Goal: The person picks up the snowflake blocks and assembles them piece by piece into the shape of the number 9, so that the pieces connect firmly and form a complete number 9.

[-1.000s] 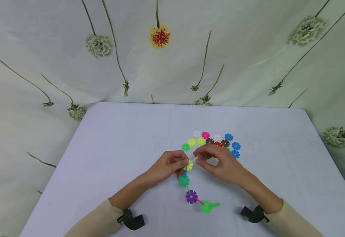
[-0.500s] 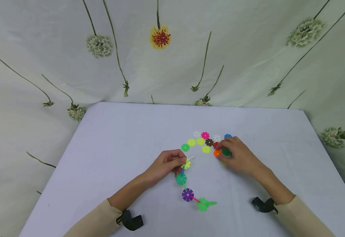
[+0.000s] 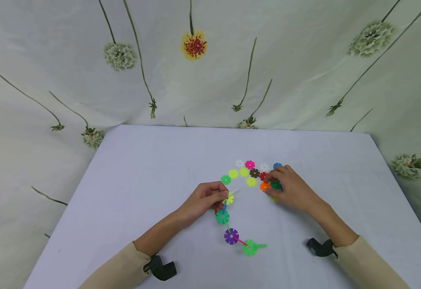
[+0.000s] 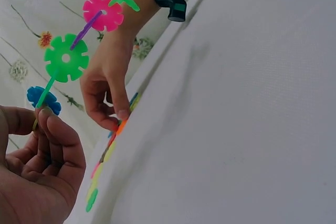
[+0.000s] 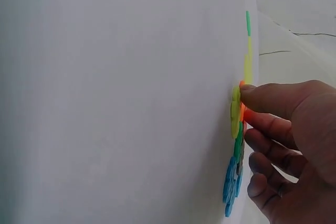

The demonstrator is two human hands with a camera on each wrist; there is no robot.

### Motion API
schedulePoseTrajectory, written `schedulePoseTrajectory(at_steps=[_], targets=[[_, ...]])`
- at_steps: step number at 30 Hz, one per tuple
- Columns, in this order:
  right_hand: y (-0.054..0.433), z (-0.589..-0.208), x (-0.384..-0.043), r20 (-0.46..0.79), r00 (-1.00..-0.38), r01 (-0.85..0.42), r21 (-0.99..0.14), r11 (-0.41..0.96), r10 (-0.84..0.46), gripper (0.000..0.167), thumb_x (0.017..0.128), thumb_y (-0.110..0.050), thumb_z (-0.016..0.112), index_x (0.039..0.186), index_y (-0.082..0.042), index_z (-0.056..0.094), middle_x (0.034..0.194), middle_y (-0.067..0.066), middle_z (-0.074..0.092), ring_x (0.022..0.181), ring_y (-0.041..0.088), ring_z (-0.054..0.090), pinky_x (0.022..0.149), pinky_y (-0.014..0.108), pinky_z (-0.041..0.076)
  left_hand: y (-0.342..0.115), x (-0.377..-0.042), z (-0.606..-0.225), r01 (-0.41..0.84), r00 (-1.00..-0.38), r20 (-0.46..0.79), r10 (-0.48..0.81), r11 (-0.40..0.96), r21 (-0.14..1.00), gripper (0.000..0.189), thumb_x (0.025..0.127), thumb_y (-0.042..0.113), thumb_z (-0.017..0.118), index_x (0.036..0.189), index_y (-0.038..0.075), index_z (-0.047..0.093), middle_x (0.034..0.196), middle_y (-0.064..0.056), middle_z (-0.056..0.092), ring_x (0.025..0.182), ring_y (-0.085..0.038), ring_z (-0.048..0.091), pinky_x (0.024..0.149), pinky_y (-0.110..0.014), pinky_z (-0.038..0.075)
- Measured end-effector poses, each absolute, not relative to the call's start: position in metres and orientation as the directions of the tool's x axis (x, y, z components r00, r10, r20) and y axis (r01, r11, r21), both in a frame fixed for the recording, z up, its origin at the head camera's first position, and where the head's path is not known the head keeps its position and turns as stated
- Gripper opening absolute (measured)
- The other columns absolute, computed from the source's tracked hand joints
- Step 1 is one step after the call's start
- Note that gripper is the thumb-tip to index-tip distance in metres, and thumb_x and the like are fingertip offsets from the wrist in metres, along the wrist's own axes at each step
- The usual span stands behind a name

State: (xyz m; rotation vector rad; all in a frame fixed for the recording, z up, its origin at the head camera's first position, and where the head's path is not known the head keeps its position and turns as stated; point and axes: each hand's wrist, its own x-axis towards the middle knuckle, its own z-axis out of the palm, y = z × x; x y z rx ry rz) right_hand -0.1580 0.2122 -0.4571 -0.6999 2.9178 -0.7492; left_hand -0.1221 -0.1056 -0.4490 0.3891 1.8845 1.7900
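My left hand (image 3: 206, 200) pinches one end of a chain of slotted plastic snowflake discs, at a yellow disc (image 3: 230, 198) with a white one beside it. From there the chain hangs through a teal disc (image 3: 222, 217) and a purple disc (image 3: 231, 236) to a light green disc (image 3: 249, 248). In the left wrist view, a green disc (image 4: 66, 57) and a pink disc (image 4: 103, 13) of the chain face the camera. Over the loose pieces on the table, my right hand (image 3: 295, 192) has thumb and index finger on an orange disc (image 3: 264, 187).
Loose discs lie in a cluster around the right hand, among them a brown disc (image 3: 254, 173), a pink disc (image 3: 250, 165) and a dark green disc (image 3: 275, 184). A white cloth covers the table (image 3: 152, 160). Behind it hangs a flower-print curtain (image 3: 210, 80).
My right hand has left the white disc at the chain's end and moved right to the loose discs, onto the orange one. The left hand has stayed nearly in place with the chain.
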Motion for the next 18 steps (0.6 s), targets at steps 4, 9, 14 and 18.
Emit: schedulePoseTrajectory(at_steps=[4,9,14,18], targets=[[0.2093,-0.4562,-0.1594,0.04,-0.906,-0.392,-0.456,0.799,-0.422,0.022,0.091,-0.019,0.084,0.11,-0.012,0.075,0.109,0.002,0.068,0.106,0.022,0.054,0.09,0.042,0.055,-0.1054,-0.1225,-0.4501,-0.137,-0.828,-0.165,0.536,0.092,0.986,0.02,0.108,0.017,0.058,0.11,-0.002,0.065,0.084,0.002,0.061,0.073,-0.008,0.058,0.068,-0.018,0.056],[0.2069,-0.4541,-0.162,0.034,-0.9,-0.39,-0.506,0.77,-0.434,0.021,0.092,-0.015,0.082,0.108,-0.012,0.068,0.105,0.0,0.069,0.104,0.021,0.054,0.09,0.039,0.051,-0.106,-0.1224,-0.4507,-0.142,-0.825,-0.173,0.538,0.1,0.985,0.02,0.108,0.018,0.058,0.109,-0.001,0.065,0.083,0.003,0.061,0.073,-0.008,0.058,0.069,-0.018,0.056],[0.2068,-0.4531,-0.1618,0.058,-0.887,-0.393,-0.615,0.684,-0.458,0.014,0.098,-0.01,0.077,0.107,-0.013,0.066,0.1,-0.002,0.072,0.098,0.017,0.062,0.086,0.032,0.053,-0.1076,-0.1215,-0.4504,-0.139,-0.822,-0.173,0.542,0.104,0.985,0.022,0.108,0.019,0.058,0.109,-0.001,0.065,0.083,0.004,0.061,0.074,-0.009,0.059,0.069,-0.019,0.056],[0.2037,-0.4507,-0.1616,0.038,-0.898,-0.32,-0.741,0.591,-0.439,0.013,0.1,-0.011,0.075,0.11,-0.015,0.068,0.101,-0.001,0.073,0.092,0.015,0.066,0.078,0.023,0.055,-0.1087,-0.1216,-0.4505,-0.137,-0.822,-0.176,0.541,0.112,0.984,0.021,0.108,0.019,0.058,0.109,-0.001,0.065,0.083,0.004,0.06,0.074,-0.01,0.059,0.069,-0.018,0.056]])
